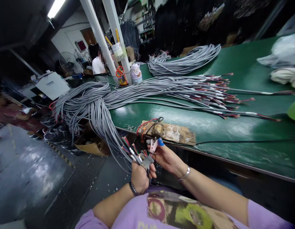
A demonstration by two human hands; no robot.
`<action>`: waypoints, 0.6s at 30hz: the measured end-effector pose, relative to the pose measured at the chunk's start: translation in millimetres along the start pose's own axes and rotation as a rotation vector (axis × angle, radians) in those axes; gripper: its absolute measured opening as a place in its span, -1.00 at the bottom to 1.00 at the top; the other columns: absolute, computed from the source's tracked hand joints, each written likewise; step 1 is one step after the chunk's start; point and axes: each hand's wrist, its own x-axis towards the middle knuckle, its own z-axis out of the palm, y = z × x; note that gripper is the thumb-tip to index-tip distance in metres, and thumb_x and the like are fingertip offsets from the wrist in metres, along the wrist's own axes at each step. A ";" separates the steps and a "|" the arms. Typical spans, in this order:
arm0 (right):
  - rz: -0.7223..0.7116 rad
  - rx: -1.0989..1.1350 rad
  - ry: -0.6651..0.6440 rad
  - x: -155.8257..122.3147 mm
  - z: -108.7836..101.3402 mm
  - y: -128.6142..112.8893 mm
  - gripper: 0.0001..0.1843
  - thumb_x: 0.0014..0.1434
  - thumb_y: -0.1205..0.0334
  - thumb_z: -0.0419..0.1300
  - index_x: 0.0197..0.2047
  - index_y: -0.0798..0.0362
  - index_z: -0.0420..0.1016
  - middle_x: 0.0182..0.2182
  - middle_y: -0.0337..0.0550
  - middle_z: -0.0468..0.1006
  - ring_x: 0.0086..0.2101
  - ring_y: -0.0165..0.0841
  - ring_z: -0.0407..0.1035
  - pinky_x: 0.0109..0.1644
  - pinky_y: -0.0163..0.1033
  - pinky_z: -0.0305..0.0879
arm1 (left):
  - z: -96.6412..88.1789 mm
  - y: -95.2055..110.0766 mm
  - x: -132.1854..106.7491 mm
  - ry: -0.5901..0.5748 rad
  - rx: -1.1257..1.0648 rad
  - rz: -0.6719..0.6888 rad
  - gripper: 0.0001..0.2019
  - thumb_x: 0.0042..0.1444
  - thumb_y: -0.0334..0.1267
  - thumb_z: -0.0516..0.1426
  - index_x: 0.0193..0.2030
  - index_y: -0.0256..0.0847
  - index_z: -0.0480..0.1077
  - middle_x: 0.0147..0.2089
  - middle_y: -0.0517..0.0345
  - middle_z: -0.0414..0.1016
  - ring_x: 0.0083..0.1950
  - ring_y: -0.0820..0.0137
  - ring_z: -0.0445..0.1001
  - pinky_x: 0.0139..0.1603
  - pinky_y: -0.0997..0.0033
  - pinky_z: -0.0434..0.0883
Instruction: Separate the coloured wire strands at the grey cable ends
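My left hand [139, 178] is closed around the ends of several grey cables [114, 133] in front of my body. White sleeves and thin coloured wires [134, 149] stick up from that grip. A worn grey piece [147, 161], of a kind I cannot make out, sits by the left fingers. Just to the right, my right hand [168, 158] pinches a small pale pink clip [153, 146] that looks like a clothes peg. Its thumb wears a blue cover [161, 142]. The clip is close to the wire tips; whether they touch is unclear.
A long bundle of grey cables [142, 89] lies across the green table [233, 133], with another coil [185, 60] behind. A wooden block [173, 132] with wires is at the near edge. A cardboard box [92, 146] stands below. People [98, 65] are at the left.
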 end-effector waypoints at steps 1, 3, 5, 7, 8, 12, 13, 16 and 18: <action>0.012 -0.001 -0.019 -1.1 -1.0 0.0 -0.62 0.04 -0.13 0.19 -0.31 0.03 0.52 -0.40 -0.19 0.54 -0.43 -0.42 0.34 -0.36 -0.33 0.27 | -1.1 0.0 -0.8 -0.006 -0.012 0.002 -0.72 -0.11 -0.08 0.21 -0.53 -0.27 0.30 -0.71 0.27 0.33 -0.79 0.58 0.23 -0.80 0.63 0.04; 0.046 -0.012 -0.055 -3.7 -2.0 -1.5 -0.55 0.07 -0.19 0.12 -0.27 0.03 0.51 -0.38 -0.16 0.54 -0.43 -0.42 0.35 -0.36 -0.32 0.29 | -4.0 0.1 -2.3 -0.013 -0.026 0.020 -0.72 -0.10 -0.08 0.21 -0.52 -0.27 0.31 -0.70 0.26 0.34 -0.79 0.58 0.23 -0.80 0.63 0.04; 0.072 -0.033 -0.074 -6.3 -1.4 -4.9 -0.54 0.10 -0.19 0.08 -0.25 0.04 0.51 -0.37 -0.14 0.54 -0.43 -0.41 0.36 -0.36 -0.32 0.30 | -7.7 -0.2 -3.2 -0.006 -0.015 0.062 -0.72 -0.09 -0.08 0.20 -0.53 -0.28 0.33 -0.69 0.25 0.35 -0.78 0.58 0.23 -0.80 0.63 0.04; 0.073 -0.066 -0.064 -8.4 0.6 -8.7 -0.61 0.12 -0.11 0.11 -0.26 0.04 0.50 -0.40 -0.15 0.53 -0.44 -0.42 0.35 -0.37 -0.32 0.31 | -11.2 -0.7 -2.9 0.018 0.018 0.123 -0.70 -0.07 -0.07 0.20 -0.56 -0.28 0.33 -0.69 0.24 0.35 -0.77 0.58 0.25 -0.79 0.63 0.05; 0.065 -0.084 -0.053 -9.1 1.6 -10.0 -0.67 0.12 -0.05 0.14 -0.27 0.04 0.50 -0.42 -0.17 0.52 -0.45 -0.43 0.34 -0.38 -0.33 0.31 | -12.7 -0.8 -2.5 0.029 0.045 0.157 -0.68 -0.06 -0.06 0.19 -0.58 -0.28 0.32 -0.69 0.24 0.35 -0.76 0.58 0.25 -0.78 0.63 0.06; 0.010 -0.147 0.014 -10.0 2.5 -10.1 -0.78 0.05 0.07 0.23 -0.32 0.05 0.48 -0.49 -0.23 0.46 -0.49 -0.45 0.30 -0.40 -0.34 0.30 | -14.8 2.8 -1.5 0.032 0.230 0.279 -0.65 0.00 -0.05 0.17 -0.62 -0.28 0.32 -0.70 0.22 0.34 -0.73 0.56 0.29 -0.74 0.61 0.13; -0.010 -0.174 0.033 -9.9 1.7 -9.0 -0.75 0.03 0.03 0.25 -0.34 0.05 0.47 -0.51 -0.24 0.45 -0.50 -0.46 0.29 -0.40 -0.34 0.29 | -14.3 4.6 -1.8 0.031 0.280 0.304 -0.65 0.01 -0.05 0.17 -0.62 -0.28 0.33 -0.69 0.22 0.34 -0.72 0.55 0.31 -0.72 0.61 0.15; -0.168 -0.354 0.129 -9.4 -1.6 -5.5 -0.65 -0.04 -0.07 0.28 -0.45 0.08 0.43 -0.56 -0.26 0.40 -0.55 -0.49 0.22 -0.45 -0.36 0.20 | -11.8 9.1 -2.5 0.049 0.374 0.376 -0.68 0.00 -0.09 0.19 -0.61 -0.26 0.31 -0.68 0.23 0.34 -0.69 0.54 0.32 -0.66 0.58 0.23; -0.302 -0.493 0.200 -8.9 -2.6 -4.0 -0.60 -0.06 -0.11 0.27 -0.50 0.09 0.41 -0.58 -0.26 0.40 -0.56 -0.50 0.17 -0.47 -0.37 0.14 | -10.9 8.9 -1.5 0.061 0.395 0.419 -0.70 -0.01 -0.11 0.20 -0.59 -0.25 0.30 -0.67 0.25 0.34 -0.69 0.54 0.32 -0.64 0.57 0.25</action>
